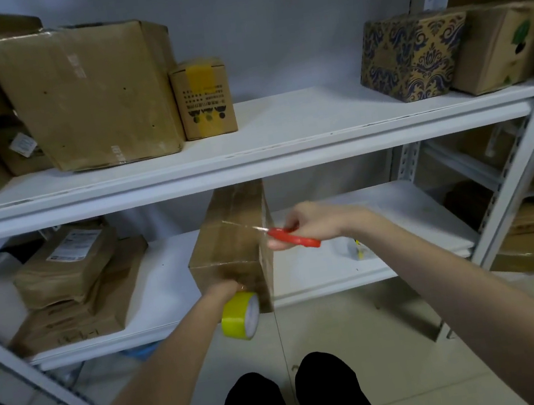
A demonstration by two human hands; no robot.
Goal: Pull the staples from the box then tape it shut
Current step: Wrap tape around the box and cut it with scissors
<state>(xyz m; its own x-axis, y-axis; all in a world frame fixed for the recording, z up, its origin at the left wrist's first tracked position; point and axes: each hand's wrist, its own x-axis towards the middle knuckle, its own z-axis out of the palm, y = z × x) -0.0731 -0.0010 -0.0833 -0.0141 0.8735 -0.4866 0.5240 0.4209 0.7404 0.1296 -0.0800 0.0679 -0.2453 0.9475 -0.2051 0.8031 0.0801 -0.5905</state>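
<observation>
Our left hand (227, 288) grips the tape (241, 315) at the box's (230, 242) near face. Our right hand (311, 221) has its fingers (291, 223) clamped on scissors (293, 237) at the box's right edge, beneath a shelf (253, 169).

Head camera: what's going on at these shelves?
A person is working on a brown cardboard box that sits on the lower shelf of a white rack. The left hand holds a yellow roll of tape at the box's near end, though its fingers are mostly hidden. The right hand holds red-handled scissors, with the blades at a shiny strip across the box's top. Taping looks under way, and no staples can be made out.
</observation>
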